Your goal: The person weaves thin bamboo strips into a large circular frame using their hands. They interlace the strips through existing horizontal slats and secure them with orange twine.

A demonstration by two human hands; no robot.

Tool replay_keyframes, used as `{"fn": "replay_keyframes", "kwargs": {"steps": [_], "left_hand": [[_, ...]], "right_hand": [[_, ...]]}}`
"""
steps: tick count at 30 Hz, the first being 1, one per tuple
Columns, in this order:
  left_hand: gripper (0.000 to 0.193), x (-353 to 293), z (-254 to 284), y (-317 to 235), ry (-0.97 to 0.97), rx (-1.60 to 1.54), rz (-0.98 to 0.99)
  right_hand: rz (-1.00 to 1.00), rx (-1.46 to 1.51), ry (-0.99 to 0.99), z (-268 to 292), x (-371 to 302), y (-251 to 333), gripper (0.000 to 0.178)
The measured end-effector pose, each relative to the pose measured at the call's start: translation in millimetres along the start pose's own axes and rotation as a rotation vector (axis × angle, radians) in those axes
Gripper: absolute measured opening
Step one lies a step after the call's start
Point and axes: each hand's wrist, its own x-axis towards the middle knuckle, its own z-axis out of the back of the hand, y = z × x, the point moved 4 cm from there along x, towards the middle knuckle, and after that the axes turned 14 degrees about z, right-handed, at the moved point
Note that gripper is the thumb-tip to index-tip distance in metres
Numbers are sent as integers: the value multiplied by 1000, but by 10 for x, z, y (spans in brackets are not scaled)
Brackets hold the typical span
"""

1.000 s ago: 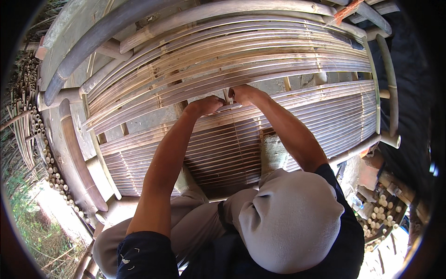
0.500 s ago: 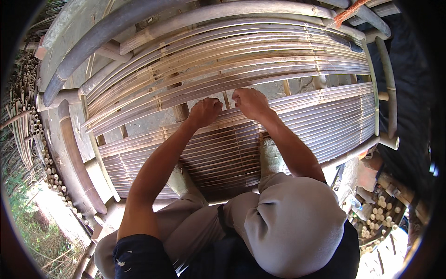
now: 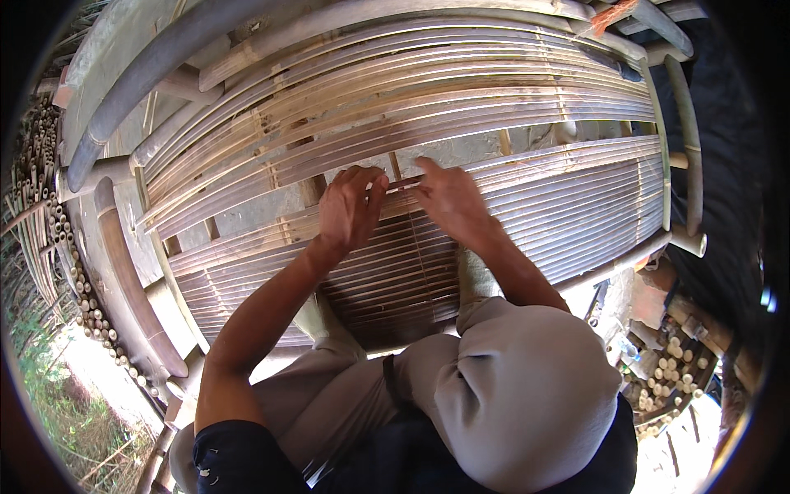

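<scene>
Curling over the near bamboo slats (image 3: 559,193), the left hand (image 3: 352,207) has its fingers partly closed; the right hand (image 3: 454,202) blurs alongside, one finger extended; any grip is impossible to tell.

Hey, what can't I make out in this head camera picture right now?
All in the head view:
Right hand: finger detail is blurred.
Left hand: its fingers hide whether it grips anything; details there are too small.
Lower slats: partly covered by the left forearm.
Dark curved pole: cut off by the upper edge.
Right upper arm: hidden behind grey cloth.
</scene>
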Motion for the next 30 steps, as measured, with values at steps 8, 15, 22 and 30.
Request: {"fn": "replay_keyframes", "kwargs": {"steps": [8,15,22,30], "left_hand": [[34,36,-520,329,409,219,217],[40,65,-376,264,521,241,413],[47,83,-407,346,525,152,492],[47,112,-384,324,503,140,454]], "right_hand": [[-287,454,956,-99,-905,-448,43],[316,947,-86,374,-88,335,42],[468,-664,198,5,-332,-42,32],[99,-61,173,26,-385,-272,32]]}}
